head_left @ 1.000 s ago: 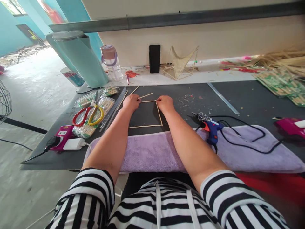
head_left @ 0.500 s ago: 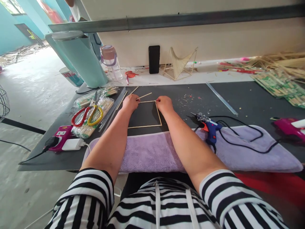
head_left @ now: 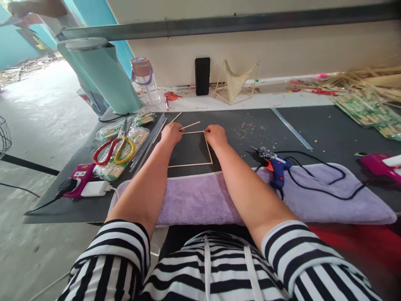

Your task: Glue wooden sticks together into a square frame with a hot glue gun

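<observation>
Thin wooden sticks form a square frame (head_left: 191, 164) lying on the dark table mat. My right hand (head_left: 216, 136) pinches the frame's far right corner. At the far left corner, my left hand (head_left: 172, 134) is closed on a thin wooden stick (head_left: 191, 124), which slants up and to the right above the frame's far side. The frame's left side is hidden behind my left hand and forearm. A blue glue gun (head_left: 277, 169) rests to the right of my right forearm, on the edge of a purple towel (head_left: 197, 200).
Scissors (head_left: 119, 150) lie on bagged sticks at left, beside a power strip (head_left: 80, 177). A teal kettle (head_left: 105, 77), a bottle (head_left: 146, 81), a phone (head_left: 202, 76) and a stick model (head_left: 236, 81) stand along the back. Clear glue sticks (head_left: 291, 128) and bagged sticks (head_left: 365, 108) are at right.
Both hands keep nearly the same place at the frame's far corners. In the background at upper left, a blurred person has moved further left.
</observation>
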A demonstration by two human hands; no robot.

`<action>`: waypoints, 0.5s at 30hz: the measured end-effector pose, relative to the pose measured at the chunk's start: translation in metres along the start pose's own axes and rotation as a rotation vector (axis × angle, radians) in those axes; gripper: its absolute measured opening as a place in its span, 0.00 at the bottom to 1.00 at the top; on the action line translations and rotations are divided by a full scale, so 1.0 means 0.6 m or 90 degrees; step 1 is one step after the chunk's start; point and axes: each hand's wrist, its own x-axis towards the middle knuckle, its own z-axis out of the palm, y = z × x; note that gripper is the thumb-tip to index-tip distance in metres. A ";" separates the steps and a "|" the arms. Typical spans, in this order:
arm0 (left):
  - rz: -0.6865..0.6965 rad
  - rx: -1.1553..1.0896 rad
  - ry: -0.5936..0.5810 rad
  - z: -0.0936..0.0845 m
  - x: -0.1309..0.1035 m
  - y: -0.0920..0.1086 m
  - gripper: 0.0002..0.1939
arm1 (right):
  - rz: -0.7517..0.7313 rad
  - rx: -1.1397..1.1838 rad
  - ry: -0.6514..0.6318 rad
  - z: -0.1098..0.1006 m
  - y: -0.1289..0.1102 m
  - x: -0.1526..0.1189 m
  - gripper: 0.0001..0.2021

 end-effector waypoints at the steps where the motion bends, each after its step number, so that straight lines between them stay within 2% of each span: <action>1: -0.001 0.001 0.000 0.000 0.000 0.000 0.09 | -0.002 -0.003 0.001 0.000 0.000 0.000 0.13; 15: 0.013 0.019 0.002 -0.004 -0.002 0.003 0.11 | -0.005 -0.013 0.016 0.000 -0.003 -0.002 0.14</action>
